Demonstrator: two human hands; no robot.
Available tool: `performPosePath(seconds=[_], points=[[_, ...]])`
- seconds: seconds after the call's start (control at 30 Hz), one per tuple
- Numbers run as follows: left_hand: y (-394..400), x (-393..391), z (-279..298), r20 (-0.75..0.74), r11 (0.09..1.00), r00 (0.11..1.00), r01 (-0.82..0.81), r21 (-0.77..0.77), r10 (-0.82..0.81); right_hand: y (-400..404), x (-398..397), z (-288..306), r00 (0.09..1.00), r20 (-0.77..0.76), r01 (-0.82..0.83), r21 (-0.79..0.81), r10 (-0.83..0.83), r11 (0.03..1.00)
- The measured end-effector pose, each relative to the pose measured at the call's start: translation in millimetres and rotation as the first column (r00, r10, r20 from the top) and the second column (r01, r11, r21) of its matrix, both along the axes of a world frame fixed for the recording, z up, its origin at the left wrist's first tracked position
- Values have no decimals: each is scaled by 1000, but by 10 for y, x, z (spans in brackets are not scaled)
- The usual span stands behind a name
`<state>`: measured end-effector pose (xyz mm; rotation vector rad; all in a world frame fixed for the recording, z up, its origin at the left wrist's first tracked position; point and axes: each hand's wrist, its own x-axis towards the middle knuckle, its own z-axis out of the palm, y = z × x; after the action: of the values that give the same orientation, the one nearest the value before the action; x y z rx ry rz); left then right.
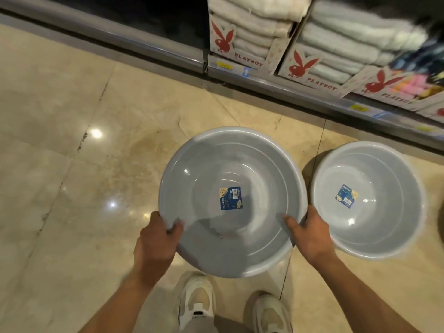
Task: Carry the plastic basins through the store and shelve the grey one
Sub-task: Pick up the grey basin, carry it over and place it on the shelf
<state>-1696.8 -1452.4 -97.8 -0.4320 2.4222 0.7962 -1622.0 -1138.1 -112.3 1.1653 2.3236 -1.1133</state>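
A large grey plastic basin [216, 169] with a blue label in its bottom is held level in front of me above the floor. My left hand [157, 239] grips its near-left rim, thumb inside the bowl. Gripping the near-right rim the same way is my right hand [310, 233]. A smaller, paler basin [374, 222] with its own blue label sits on the floor to the right, close beside the grey one and apart from my hands.
A low store shelf [300, 90] runs diagonally across the top, holding boxes of folded white towels [336, 42] and coloured cloths at far right. Glossy beige floor tiles [72, 188] spread to the left. My shoes [199, 306] stand below the basin.
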Motion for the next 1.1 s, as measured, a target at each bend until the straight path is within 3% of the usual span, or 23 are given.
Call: performPosePath(seconds=[0.3, 0.53, 0.8, 1.1], points=[[1234, -373, 1189, -51, 945, 944, 325, -21, -326, 874, 514, 1315, 960, -35, 278, 94, -276, 956], [2359, -276, 1431, -72, 879, 876, 476, -34, -477, 1662, 1072, 1660, 899, -65, 438, 132, -433, 889], [3292, 29, 1113, 24, 828, 835, 549, -111, -550, 2514, 1400, 1386, 895, 39, 434, 148, -444, 889], [3508, 130, 397, 52, 873, 877, 481, -82, -478, 2788, 1352, 651, 913, 137, 346, 239, -384, 907]])
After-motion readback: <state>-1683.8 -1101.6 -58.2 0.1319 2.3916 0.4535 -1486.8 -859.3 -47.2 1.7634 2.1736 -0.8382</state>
